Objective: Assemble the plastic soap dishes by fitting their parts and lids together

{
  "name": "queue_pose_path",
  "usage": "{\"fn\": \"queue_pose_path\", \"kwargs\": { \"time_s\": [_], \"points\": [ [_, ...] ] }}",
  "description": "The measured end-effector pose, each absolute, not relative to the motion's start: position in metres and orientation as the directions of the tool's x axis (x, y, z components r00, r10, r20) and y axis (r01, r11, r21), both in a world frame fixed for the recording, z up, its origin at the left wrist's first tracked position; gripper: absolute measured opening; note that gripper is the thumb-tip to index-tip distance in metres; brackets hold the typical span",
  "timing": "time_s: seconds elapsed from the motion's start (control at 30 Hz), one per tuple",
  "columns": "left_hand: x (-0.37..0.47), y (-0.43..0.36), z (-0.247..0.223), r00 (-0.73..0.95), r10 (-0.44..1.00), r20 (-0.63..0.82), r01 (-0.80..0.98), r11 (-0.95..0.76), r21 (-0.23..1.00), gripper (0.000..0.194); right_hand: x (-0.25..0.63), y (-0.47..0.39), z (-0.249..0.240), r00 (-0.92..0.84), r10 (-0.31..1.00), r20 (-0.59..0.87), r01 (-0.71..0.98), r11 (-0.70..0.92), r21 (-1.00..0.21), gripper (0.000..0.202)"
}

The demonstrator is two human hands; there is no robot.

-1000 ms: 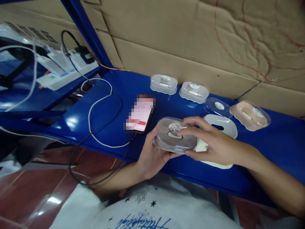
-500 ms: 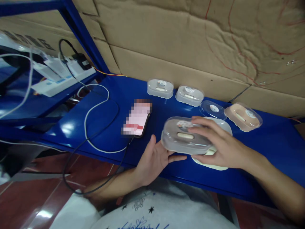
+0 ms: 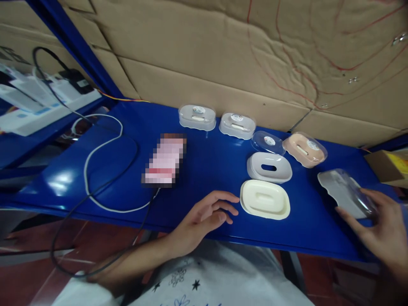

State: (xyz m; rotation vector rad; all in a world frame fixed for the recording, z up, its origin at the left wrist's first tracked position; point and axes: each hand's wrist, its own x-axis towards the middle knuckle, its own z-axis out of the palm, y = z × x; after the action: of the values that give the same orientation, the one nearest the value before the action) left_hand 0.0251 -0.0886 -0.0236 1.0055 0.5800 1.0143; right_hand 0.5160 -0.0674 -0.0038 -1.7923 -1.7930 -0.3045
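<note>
The hands are well apart. The right hand (image 3: 384,227) is clamped on a grey oval plastic box with a clear lid (image 3: 342,193), tilted, at the frame's right. The left hand (image 3: 207,214), fingers loosely curled around nothing, is at lower centre, just beside a cream oval plastic dish (image 3: 266,199). Behind the dish sit a white slotted oval plastic piece (image 3: 255,169), a clear plastic lid (image 3: 264,143) and a peach lidded box (image 3: 298,149). A brown cardboard carton (image 3: 379,165) stands near the right hand; a white cable (image 3: 85,168) loops across the blue bench (image 3: 207,170) at left.
</note>
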Motion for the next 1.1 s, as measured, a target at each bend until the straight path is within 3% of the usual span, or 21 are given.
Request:
{"fn": "queue_pose_path", "kwargs": {
  "time_s": [0.13,0.4,0.57,0.63,0.7,0.77,0.93,1.1],
  "points": [
    [0.026,-0.087,-0.02,0.449,0.891,0.061,-0.437,0.16,0.885,0.026,0.508,-0.06,-0.012,-0.065,0.826,0.56,0.962,0.201,-0.184,0.071],
    [0.025,-0.088,-0.017,0.471,0.88,0.06,-0.433,0.171,0.885,0.024,0.513,-0.035,-0.011,-0.174,0.867,0.467,0.94,0.288,-0.184,0.058],
    [0.025,-0.088,-0.015,0.472,0.88,0.055,-0.413,0.165,0.896,0.021,0.459,-0.044,0.007,-0.253,0.874,0.416,0.937,0.328,-0.119,0.059],
    [0.025,-0.088,-0.015,0.43,0.902,0.047,-0.404,0.145,0.903,0.021,0.42,-0.053,0.012,-0.372,0.851,0.372,0.876,0.454,-0.163,0.068],
    [0.026,-0.088,-0.016,0.355,0.934,0.031,-0.408,0.125,0.904,0.023,0.381,-0.06,0.012,-0.593,0.773,0.226,0.734,0.634,-0.243,0.076],
    [0.028,-0.088,-0.017,0.285,0.958,0.0,-0.435,0.13,0.891,0.027,0.347,-0.065,0.01,-0.726,0.667,0.169,0.623,0.742,-0.25,0.068],
    [0.032,-0.085,-0.015,0.213,0.969,-0.127,-0.562,0.228,0.795,0.043,0.307,-0.063,0.01,-0.794,0.548,0.264,0.48,0.831,-0.281,0.04],
    [0.029,-0.083,-0.011,0.245,0.925,-0.289,-0.642,0.379,0.667,0.053,0.287,-0.054,0.019,-0.748,0.534,0.394,0.438,0.843,-0.31,0.035]
  ]
}}
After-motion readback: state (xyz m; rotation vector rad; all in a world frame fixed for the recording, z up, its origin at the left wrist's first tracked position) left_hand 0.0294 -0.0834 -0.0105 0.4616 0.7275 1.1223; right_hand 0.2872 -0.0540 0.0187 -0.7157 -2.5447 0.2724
